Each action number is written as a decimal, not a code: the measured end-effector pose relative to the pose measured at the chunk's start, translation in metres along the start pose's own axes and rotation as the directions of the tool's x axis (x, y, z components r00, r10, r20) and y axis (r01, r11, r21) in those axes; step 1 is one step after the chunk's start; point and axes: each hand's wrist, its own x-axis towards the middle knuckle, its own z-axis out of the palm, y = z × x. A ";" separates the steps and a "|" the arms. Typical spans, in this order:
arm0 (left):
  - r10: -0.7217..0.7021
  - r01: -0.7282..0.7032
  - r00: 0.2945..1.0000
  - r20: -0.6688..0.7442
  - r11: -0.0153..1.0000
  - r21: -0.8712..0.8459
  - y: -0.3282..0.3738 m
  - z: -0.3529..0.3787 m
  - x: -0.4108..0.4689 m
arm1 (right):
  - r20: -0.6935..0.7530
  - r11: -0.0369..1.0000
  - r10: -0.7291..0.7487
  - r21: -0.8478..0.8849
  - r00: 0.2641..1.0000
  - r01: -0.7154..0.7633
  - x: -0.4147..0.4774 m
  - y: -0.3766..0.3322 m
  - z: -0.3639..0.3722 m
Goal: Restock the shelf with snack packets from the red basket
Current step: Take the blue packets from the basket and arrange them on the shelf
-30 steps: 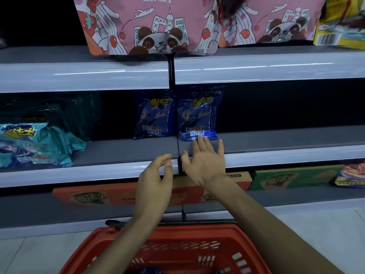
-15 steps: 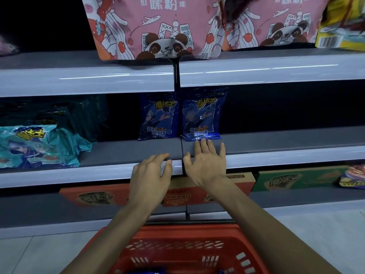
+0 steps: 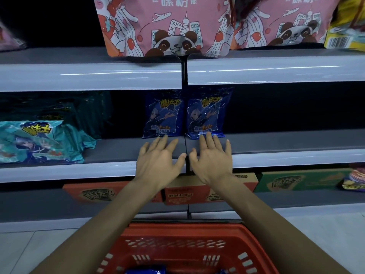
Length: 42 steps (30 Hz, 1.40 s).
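Dim, bluish light; shelf recesses fall into black shadow. Glare streaks run along the shelf edges [image 3: 276, 70]. Wide-angle bending and softness at the borders.

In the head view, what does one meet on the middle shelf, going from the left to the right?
First the teal snack packet → the left blue packet → the right blue packet.
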 end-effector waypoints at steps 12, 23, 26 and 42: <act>0.029 -0.028 1.000 0.010 0.999 -0.020 0.001 0.004 -0.038 | -0.021 1.000 -0.014 0.021 1.000 0.015 0.027 0.003 -0.006; 0.068 -0.068 0.995 0.069 0.998 -0.005 0.005 -0.001 -0.076 | 0.021 0.995 -0.094 0.038 0.995 0.093 -0.017 0.002 -0.017; 0.075 -0.076 0.994 0.080 0.997 0.009 0.006 -0.010 -0.093 | 0.027 0.990 -0.140 0.036 0.990 0.139 -0.059 0.005 -0.025; 0.038 -0.031 0.996 0.076 0.995 -0.093 0.009 -0.047 -0.167 | -0.044 0.955 -0.289 0.051 0.956 0.291 -0.242 0.027 0.010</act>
